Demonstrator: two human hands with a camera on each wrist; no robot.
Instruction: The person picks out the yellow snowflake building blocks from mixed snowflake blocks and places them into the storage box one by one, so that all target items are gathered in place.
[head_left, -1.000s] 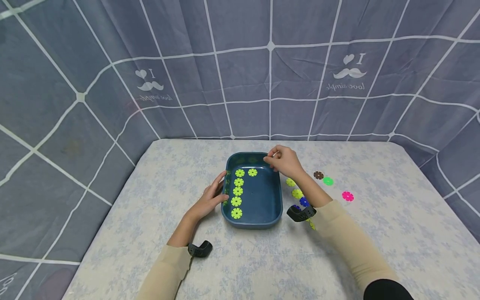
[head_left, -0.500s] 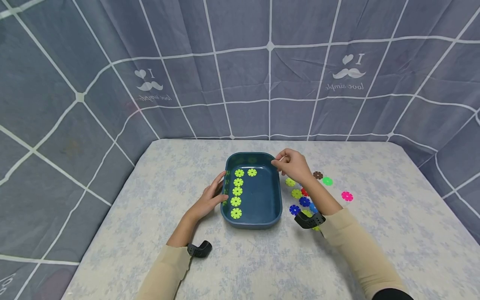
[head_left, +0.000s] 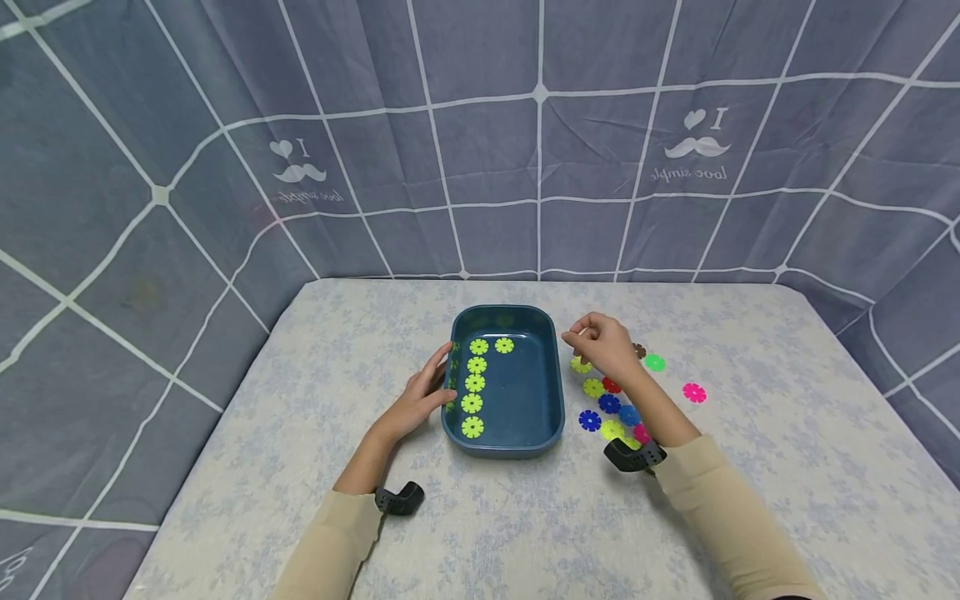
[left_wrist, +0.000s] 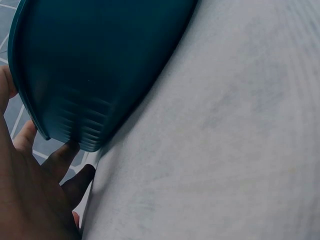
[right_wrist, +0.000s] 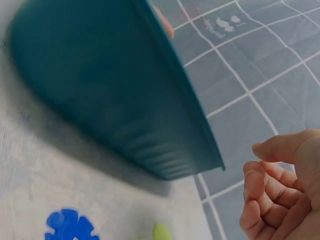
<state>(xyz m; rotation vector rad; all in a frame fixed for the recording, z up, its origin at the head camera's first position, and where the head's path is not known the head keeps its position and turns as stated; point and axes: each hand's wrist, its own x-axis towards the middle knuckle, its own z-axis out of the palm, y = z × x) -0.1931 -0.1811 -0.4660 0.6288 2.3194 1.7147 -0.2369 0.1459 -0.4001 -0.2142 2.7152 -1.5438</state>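
Observation:
My left hand (head_left: 412, 402) rests against the left side of a dark blue-green plastic tray (head_left: 510, 452), fingers spread along the outer wall and thumb tip at the rim. Inside, several yellow-green notched plastic discs (head_left: 475, 383) form a column along the left, with one more yellow-green disc (head_left: 504, 345) beside the top one. My right hand (head_left: 603, 346) hovers just right of the tray. In the right wrist view its thumb (right_wrist: 280, 147) stands apart from loosely curled fingers, and nothing shows between them.
Loose discs lie right of the tray: blue (head_left: 589, 421), yellow-green (head_left: 592, 387), red (head_left: 611, 385), green (head_left: 655, 362) and pink (head_left: 694, 392). My right forearm partly covers some. A grey checked curtain (head_left: 495, 150) hangs behind the patterned tabletop (head_left: 360, 333).
My right hand has moved from over the tray's top right corner to the right and nearer, leaving the rim. More loose discs show now. The left hand and tray have not moved.

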